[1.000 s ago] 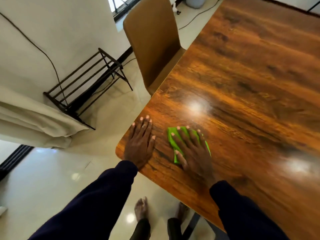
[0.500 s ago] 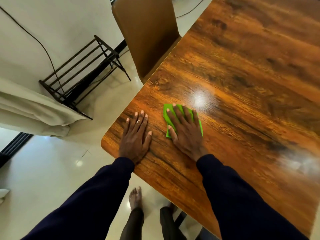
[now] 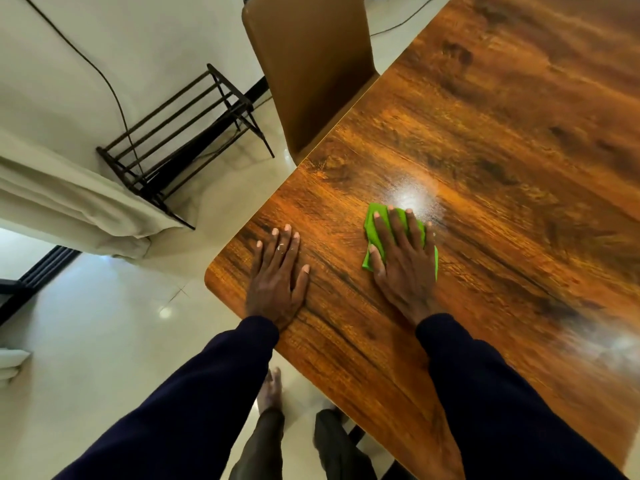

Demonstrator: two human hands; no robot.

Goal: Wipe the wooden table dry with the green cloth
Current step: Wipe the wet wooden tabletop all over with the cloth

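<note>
The wooden table (image 3: 502,168) has a glossy brown grain top, and its rounded near-left corner lies in front of me. A folded green cloth (image 3: 373,220) lies flat on it near that corner. My right hand (image 3: 403,261) presses on the cloth with fingers spread, covering most of it. A bright misty patch of glare or wetness (image 3: 414,195) sits just beyond the fingertips. My left hand (image 3: 277,275) rests flat on the bare wood close to the corner, fingers apart, holding nothing.
A brown chair (image 3: 311,71) stands pushed against the table's left edge. A black metal rack (image 3: 180,133) leans by the white wall, above a pale folded fabric (image 3: 69,202). My bare feet (image 3: 272,389) stand on the glossy tile floor below the table edge.
My right hand has slid the green cloth away from me and to the right, towards the shiny patch. My left hand stays flat near the corner.
</note>
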